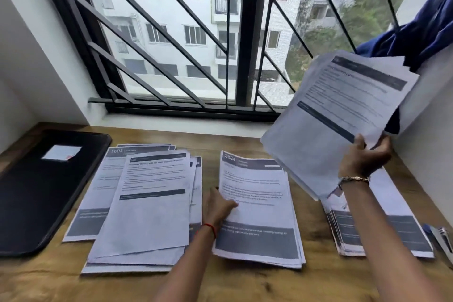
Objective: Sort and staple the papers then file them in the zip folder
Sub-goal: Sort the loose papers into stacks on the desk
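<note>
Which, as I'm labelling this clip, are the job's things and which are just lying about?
Job: sheaf in the grip of the right hand, left pile, middle pile, right pile, black zip folder, stapler.
Lying about: blue cloth, upper right.

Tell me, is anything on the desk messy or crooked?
Yes. The left pile is messy: its sheets lie fanned out at different angles, with corners sticking past each other. The sheaf held up in the right hand is splayed too. The middle pile looks squarer.
</note>
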### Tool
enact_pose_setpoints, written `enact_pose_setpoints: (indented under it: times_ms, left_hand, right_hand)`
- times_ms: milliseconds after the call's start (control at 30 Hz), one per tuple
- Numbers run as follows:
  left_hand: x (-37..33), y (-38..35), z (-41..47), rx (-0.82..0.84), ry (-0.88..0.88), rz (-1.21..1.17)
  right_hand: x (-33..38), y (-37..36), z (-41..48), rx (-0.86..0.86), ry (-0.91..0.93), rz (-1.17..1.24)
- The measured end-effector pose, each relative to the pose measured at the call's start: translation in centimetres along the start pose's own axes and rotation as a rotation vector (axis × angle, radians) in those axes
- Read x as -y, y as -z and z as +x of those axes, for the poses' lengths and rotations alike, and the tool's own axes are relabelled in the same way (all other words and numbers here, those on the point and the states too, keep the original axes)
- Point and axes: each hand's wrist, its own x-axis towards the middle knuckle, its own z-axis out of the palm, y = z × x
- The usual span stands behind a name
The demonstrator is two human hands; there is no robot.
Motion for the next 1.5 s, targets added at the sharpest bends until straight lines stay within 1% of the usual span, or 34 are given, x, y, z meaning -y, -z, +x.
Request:
enact_pose_setpoints:
  times_ms: [67,133,167,233,267,333,433,533,600,733,933,1067,1233,1300,1367,1500]
  left_hand:
    - [-0.5,-0.5,-0.8,-0.126,-0.072,0.189]
    - [-1.4,-0.3,-1.7,-0.235,-0.106,0.264]
    - [-2.2,0.2,-2.3,-0.281,-0.132,0.253]
    - [-2.7,2.6,-2.6,-0.385,-0.193,0.106]
    - [-2.7,4.1,-2.6,-0.436,-0.188,0.009]
    - [-1.8,7.8,-2.2,-0.55,-0.158,-0.1]
    - [0.4,13.5,-1.5,-0.648,-0.109,-0.112]
    - [2.2,18.9,-1.0,-0.711,-0.082,-0.036]
    - [3.3,21.4,-0.5,-0.693,-0.064,0.028]
    - [5.0,24.7,0.3,-0.55,-0.034,0.127]
    - [6.5,25.7,2.6,-0.436,-0.049,0.316]
    - [6.7,25.5,3.4,-0.398,-0.08,0.276]
    - [6.9,25.1,3.8,-0.473,-0.195,0.291]
    - [6.8,24.7,3.7,-0.466,-0.23,0.278]
    - [6.4,24.3,3.4,-0.421,-0.236,0.233]
    - [5.8,23.9,3.4,-0.236,-0.226,0.126]
  right_hand:
    - [-0.2,-0.9,-0.8,0.065,-0.061,0.052]
    - [-0.8,-1.8,-2.0,0.148,-0.134,0.055]
    - [-1.2,-2.2,-2.9,0.201,-0.181,0.03]
    - [-1.8,-3.0,-5.0,0.319,-0.292,-0.013]
    - [-2.2,-3.4,-6.1,0.38,-0.356,-0.023]
    - [-3.2,-4.3,-8.8,0.52,-0.496,-0.028]
    - [-3.7,-5.5,-13.5,0.67,-0.653,-0.064]
    - [-3.4,-6.5,-18.9,0.768,-0.75,-0.078]
    - [-3.1,-7.3,-21.7,0.803,-0.769,-0.076]
    - [-2.8,-8.6,-26.3,0.836,-0.773,-0.102]
    - [-3.2,-9.0,-29.4,0.851,-0.768,-0.163]
    - [-3.7,-8.5,-30.4,0.859,-0.759,-0.211]
    - [-4.4,-8.2,-30.8,0.89,-0.716,-0.278]
    - [-4.6,-8.2,-30.8,0.928,-0.686,-0.308]
    - [-4.7,-8.4,-30.9,0.985,-0.647,-0.324]
    - [-5.3,-9.3,-31.1,1.162,-0.578,-0.371]
